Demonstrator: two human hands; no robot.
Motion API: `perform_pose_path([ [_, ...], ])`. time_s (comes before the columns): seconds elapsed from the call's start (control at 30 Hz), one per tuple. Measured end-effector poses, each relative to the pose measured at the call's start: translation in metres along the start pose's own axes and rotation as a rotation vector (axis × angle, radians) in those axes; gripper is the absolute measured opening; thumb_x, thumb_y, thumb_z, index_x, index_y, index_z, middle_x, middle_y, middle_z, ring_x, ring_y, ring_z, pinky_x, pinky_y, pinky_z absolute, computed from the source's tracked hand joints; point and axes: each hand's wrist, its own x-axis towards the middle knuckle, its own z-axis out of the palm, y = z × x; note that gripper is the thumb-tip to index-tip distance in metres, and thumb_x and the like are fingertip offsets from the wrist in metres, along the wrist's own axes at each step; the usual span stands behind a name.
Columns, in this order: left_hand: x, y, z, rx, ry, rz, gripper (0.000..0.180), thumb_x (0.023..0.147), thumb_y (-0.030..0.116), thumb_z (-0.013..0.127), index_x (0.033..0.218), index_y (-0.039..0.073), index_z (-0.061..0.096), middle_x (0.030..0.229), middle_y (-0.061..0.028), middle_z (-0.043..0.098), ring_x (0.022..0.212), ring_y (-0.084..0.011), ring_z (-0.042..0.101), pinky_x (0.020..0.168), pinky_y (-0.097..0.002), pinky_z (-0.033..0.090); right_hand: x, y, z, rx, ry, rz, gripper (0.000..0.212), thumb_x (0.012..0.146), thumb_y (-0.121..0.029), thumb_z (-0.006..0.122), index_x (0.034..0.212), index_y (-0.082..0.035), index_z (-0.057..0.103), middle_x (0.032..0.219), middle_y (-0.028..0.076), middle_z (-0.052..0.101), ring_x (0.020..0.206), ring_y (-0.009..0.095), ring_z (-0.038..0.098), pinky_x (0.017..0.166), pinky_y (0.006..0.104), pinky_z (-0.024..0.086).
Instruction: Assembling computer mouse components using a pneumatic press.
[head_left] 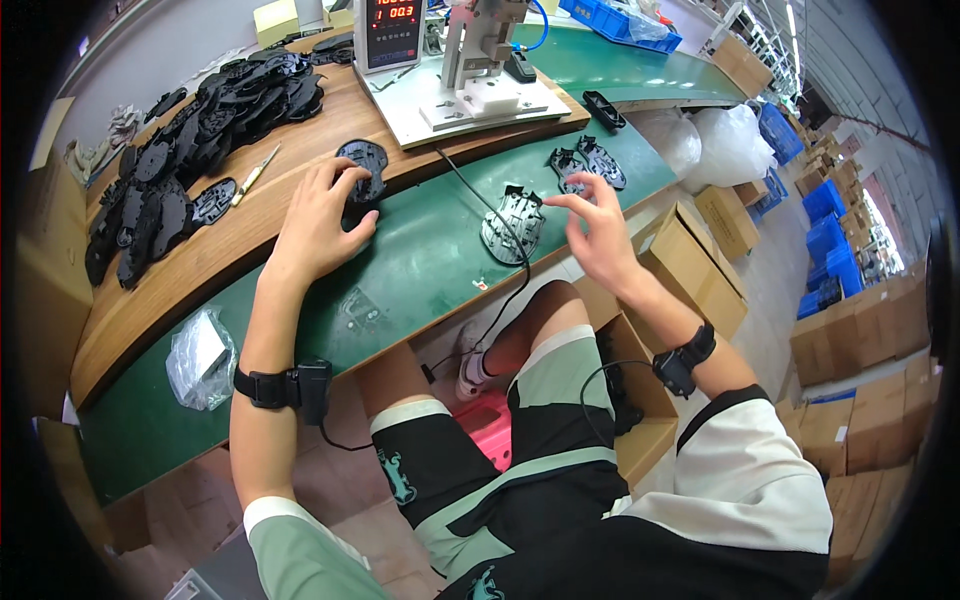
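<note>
My left hand (318, 220) is at the front edge of the wooden board, thumb and fingers apart. Its fingertips reach the near left side of a black plastic shell (366, 166) and partly cover it; whether they press on it I cannot tell. To the right, my right hand (600, 232) has its fingers spread and bent, holding nothing. Its index fingertip is beside a ribbed black shell piece (512, 228) lying on the green tabletop (420, 270). Just beyond that hand lie a smaller black part (566, 164) and another black shell (602, 162).
A heap of black shells (220, 110) covers the board's left side, near a knife-like tool (256, 176). A metal press fixture (485, 95) and a display box (390, 35) stand behind. A black cable (490, 205) crosses the tabletop. Cardboard boxes (695, 260) stand at right.
</note>
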Motion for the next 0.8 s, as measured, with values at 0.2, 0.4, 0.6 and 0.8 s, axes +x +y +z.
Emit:
perform_pose_path([
  [0.2, -0.005, -0.001, -0.004, 0.007, -0.014, -0.025, 0.048, 0.087, 0.019, 0.074, 0.13, 0.004, 0.061, 0.141, -0.0174, 0.054, 0.136, -0.0383, 0.052, 0.116, -0.0458, 0.041, 0.006, -0.046, 0.028, -0.078, -0.108, 0.039, 0.036, 0.1, -0.029, 0.068, 0.13, -0.01, 0.07, 0.122, 0.02, 0.061, 0.112, 0.039, 0.062, 0.099, 0.0473, 0.051],
  [0.4, 0.002, 0.005, -0.003, 0.008, -0.028, -0.015, 0.049, 0.087, 0.019, 0.074, 0.132, 0.004, 0.06, 0.141, -0.0176, 0.054, 0.135, -0.0385, 0.052, 0.115, -0.0459, 0.042, 0.053, 0.009, 0.042, -0.031, -0.118, -0.062, 0.039, 0.102, -0.027, 0.065, 0.138, -0.014, 0.069, 0.149, 0.02, 0.058, 0.13, 0.042, 0.056, 0.113, 0.0476, 0.045],
  [0.6, -0.005, 0.001, -0.003, 0.012, -0.016, -0.02, 0.049, 0.087, 0.019, 0.074, 0.132, 0.005, 0.06, 0.142, -0.0176, 0.054, 0.136, -0.0385, 0.051, 0.115, -0.0459, 0.042, 0.063, -0.027, 0.042, -0.227, -0.219, 0.177, 0.053, 0.091, -0.04, 0.077, 0.137, -0.014, 0.068, 0.144, 0.025, 0.06, 0.13, 0.043, 0.057, 0.111, 0.0474, 0.047],
  [0.8, -0.002, 0.005, -0.002, 0.003, -0.016, -0.022, 0.049, 0.087, 0.022, 0.075, 0.131, 0.005, 0.061, 0.14, -0.0181, 0.055, 0.135, -0.0384, 0.052, 0.116, -0.047, 0.042, 0.061, -0.008, 0.025, 0.308, -0.243, 0.239, 0.07, 0.076, -0.028, 0.082, 0.14, -0.009, 0.062, 0.12, 0.023, 0.071, 0.107, 0.041, 0.069, 0.098, 0.0464, 0.054],
])
